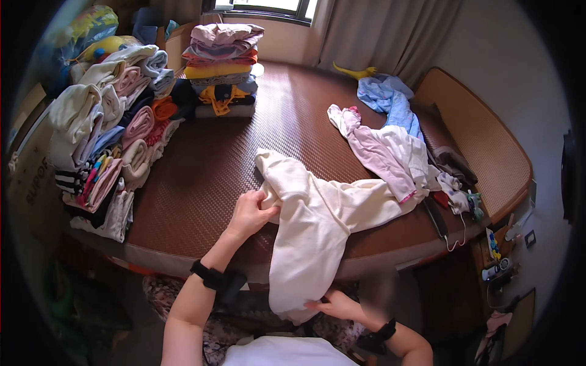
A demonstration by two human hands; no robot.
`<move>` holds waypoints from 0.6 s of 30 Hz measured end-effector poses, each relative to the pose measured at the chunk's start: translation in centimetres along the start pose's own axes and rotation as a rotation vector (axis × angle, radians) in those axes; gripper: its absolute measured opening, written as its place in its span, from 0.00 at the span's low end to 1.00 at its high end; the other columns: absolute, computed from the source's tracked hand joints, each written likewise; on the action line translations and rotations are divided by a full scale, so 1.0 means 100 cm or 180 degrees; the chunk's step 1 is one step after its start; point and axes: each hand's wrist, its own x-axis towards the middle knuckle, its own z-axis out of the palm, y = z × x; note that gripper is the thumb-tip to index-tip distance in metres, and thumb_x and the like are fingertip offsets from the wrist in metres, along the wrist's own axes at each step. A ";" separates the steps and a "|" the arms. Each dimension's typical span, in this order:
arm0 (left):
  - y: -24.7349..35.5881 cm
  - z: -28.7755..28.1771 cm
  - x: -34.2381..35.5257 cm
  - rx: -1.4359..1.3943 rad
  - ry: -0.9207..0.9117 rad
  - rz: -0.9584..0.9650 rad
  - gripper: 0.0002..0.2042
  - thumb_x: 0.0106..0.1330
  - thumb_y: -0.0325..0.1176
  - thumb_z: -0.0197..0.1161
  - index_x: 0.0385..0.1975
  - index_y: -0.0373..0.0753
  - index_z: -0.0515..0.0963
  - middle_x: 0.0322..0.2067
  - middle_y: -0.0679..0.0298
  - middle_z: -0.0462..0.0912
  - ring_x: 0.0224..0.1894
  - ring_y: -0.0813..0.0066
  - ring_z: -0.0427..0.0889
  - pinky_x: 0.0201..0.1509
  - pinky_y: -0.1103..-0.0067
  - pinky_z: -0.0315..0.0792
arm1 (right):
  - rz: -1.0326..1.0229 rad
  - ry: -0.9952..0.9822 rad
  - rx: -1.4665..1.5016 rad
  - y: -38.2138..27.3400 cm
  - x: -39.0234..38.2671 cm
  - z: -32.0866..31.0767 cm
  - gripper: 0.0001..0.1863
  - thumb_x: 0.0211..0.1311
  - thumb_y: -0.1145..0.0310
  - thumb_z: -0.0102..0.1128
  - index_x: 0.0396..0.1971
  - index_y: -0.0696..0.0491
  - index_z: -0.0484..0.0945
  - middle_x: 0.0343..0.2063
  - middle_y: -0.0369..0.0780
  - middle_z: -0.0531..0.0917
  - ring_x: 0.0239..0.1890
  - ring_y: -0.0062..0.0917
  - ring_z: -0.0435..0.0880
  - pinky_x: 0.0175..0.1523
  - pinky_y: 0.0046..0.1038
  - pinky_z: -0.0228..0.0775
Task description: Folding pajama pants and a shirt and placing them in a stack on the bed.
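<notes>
A pair of cream trousers (311, 213) lies spread at the front of the bed. One leg stretches right across the mat, and the other hangs toward me over the bed's front edge. At the upper left end of the garment, my left hand (249, 213) pinches the cloth between thumb and fingers. Lower down, my right hand (337, 306) grips the end of the hanging leg; some of its fingers are behind the fabric. The right-pointing leg reaches a pink garment (372, 146) in a loose heap.
Folded and rolled clothes (137, 122) are piled at the left, beside a tall folded stack (223, 70) farther back. A brown woven mat (293, 91) covers the bed. Blue clothing (387, 97) and a yellow toy (354, 71) lie near the headboard (482, 134). A hanger (453, 243) sticks out at the right edge.
</notes>
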 end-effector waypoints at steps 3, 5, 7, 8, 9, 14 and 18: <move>-0.008 -0.002 -0.028 0.0520 0.0842 0.1117 0.14 0.51 0.35 0.69 0.18 0.30 0.76 0.30 0.55 0.78 0.37 0.59 0.77 0.39 0.67 0.72 | -0.0244 -0.0209 0.0552 -0.018 0.009 0.001 0.27 0.64 0.57 0.62 0.56 0.59 0.72 0.49 0.48 0.81 0.51 0.32 0.79 0.58 0.30 0.68; -0.010 -0.015 -0.052 0.0391 0.0947 0.1322 0.14 0.53 0.32 0.68 0.15 0.31 0.72 0.28 0.56 0.78 0.32 0.61 0.76 0.39 0.69 0.71 | -0.0290 -0.0448 0.1012 -0.067 0.005 -0.018 0.25 0.66 0.59 0.62 0.58 0.57 0.71 0.45 0.38 0.82 0.48 0.23 0.78 0.54 0.28 0.72; -0.016 -0.033 -0.084 -0.0604 0.0361 0.0665 0.14 0.55 0.28 0.67 0.14 0.31 0.70 0.27 0.57 0.78 0.32 0.61 0.75 0.42 0.70 0.69 | 0.0211 -0.0434 0.1209 -0.122 0.017 -0.054 0.21 0.65 0.59 0.62 0.53 0.55 0.75 0.41 0.32 0.81 0.40 0.16 0.79 0.41 0.24 0.76; -0.016 -0.037 -0.097 -0.0619 0.0344 0.0672 0.14 0.55 0.28 0.67 0.14 0.31 0.70 0.27 0.57 0.78 0.32 0.61 0.75 0.42 0.70 0.69 | -0.0170 -0.0132 0.1482 -0.139 0.026 -0.071 0.20 0.66 0.59 0.61 0.52 0.55 0.75 0.40 0.33 0.82 0.41 0.18 0.80 0.42 0.25 0.76; -0.021 -0.047 -0.116 -0.0497 0.0479 0.0641 0.14 0.55 0.27 0.67 0.14 0.32 0.69 0.27 0.57 0.77 0.32 0.61 0.75 0.42 0.71 0.68 | 0.0408 0.0188 0.1518 -0.177 0.041 -0.094 0.19 0.67 0.58 0.58 0.51 0.55 0.76 0.42 0.36 0.82 0.42 0.20 0.81 0.45 0.27 0.76; 0.004 -0.055 -0.164 -0.0118 0.0471 0.1341 0.14 0.56 0.26 0.66 0.14 0.37 0.68 0.23 0.58 0.75 0.32 0.59 0.75 0.43 0.69 0.65 | -0.2126 0.0845 0.3172 -0.196 0.112 -0.235 0.24 0.75 0.51 0.41 0.51 0.58 0.71 0.51 0.44 0.78 0.53 0.33 0.78 0.64 0.37 0.66; 0.024 -0.059 -0.192 -0.0477 -0.0549 0.1373 0.05 0.58 0.27 0.66 0.26 0.35 0.76 0.29 0.58 0.78 0.37 0.58 0.77 0.49 0.69 0.67 | -0.1161 0.1285 0.2099 -0.164 0.104 -0.226 0.23 0.70 0.53 0.54 0.49 0.60 0.74 0.42 0.45 0.82 0.43 0.29 0.83 0.50 0.34 0.78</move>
